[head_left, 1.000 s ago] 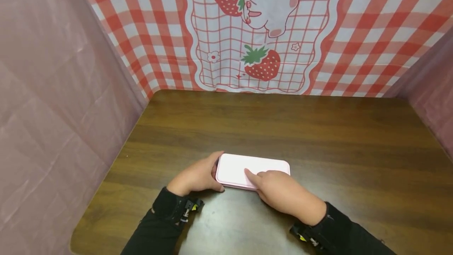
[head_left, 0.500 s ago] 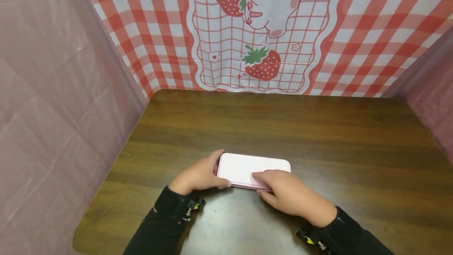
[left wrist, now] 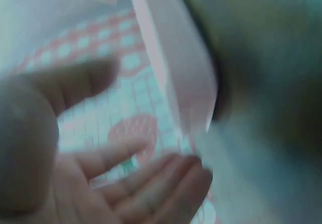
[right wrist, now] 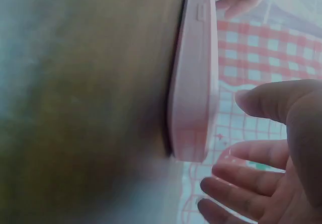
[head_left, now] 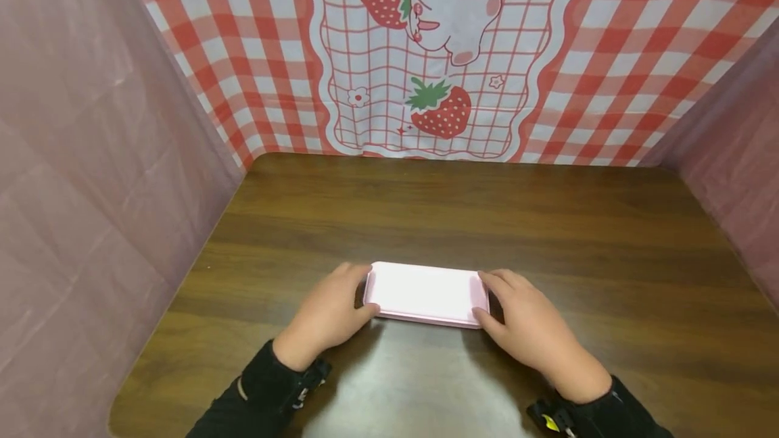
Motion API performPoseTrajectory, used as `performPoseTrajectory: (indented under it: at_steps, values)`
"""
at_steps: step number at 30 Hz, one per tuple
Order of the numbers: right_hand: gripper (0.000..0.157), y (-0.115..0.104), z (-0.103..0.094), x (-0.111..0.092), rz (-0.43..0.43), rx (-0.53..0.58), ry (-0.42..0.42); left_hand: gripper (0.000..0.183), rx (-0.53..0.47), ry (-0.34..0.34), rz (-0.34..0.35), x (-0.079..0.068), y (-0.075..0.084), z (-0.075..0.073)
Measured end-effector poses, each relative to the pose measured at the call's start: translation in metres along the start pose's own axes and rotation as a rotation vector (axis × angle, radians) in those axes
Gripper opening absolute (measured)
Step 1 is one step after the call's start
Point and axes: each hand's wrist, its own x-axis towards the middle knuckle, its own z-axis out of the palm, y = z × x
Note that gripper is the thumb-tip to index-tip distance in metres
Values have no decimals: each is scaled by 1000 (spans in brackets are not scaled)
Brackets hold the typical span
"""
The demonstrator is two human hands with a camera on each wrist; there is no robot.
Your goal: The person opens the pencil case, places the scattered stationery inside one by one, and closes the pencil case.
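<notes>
A flat rectangular box [head_left: 422, 293] with rounded corners, a white top and pink sides lies on the wooden table, its long side across my front. My left hand [head_left: 328, 309] is at its left end, thumb and forefinger spread apart near the two corners. At the opposite end, my right hand [head_left: 529, 323] has the same spread, fingertips right at the corners. Both wrist views show straight fingers beside the box. The right wrist view shows a small raised rectangular detail on the box's pink side [right wrist: 193, 98]. The left wrist view is blurred.
The brown wooden table [head_left: 292, 222] has rounded corners. Behind it hangs a red-and-white checked cloth [head_left: 268, 53] with strawberries. Pink curtains [head_left: 109, 188] enclose the left and right sides. Black straps and small devices sit on both wrists.
My right hand has moved from over the box's top and front edge to its right end, its thumb and fingers spreading. The left hand has stayed at the left end.
</notes>
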Motion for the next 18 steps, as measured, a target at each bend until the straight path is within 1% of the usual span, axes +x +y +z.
performPoseTrajectory:
  at_steps: [3, 4, 6, 9, 12, 18]
  values:
    - [66, 2, 0, -3, 43, 34, -37, 60, 53, 85, -5, -2, 5, 5]
    - [67, 3, 0, -4, 54, 41, -44, 58, 70, 105, 0, -2, 7, 7]
    - [69, 3, 2, -5, 67, 52, -56, 53, 103, 123, 13, -2, 9, 9]
    - [71, 4, 6, -4, 75, 52, -74, 51, 150, 132, 38, -1, 12, 12]
    - [71, 5, 9, 0, 78, 58, -86, 53, 188, 127, 45, 4, 14, 15]
    - [72, 12, 4, 11, 91, 74, -101, 55, 230, 112, 56, 25, 20, 17]
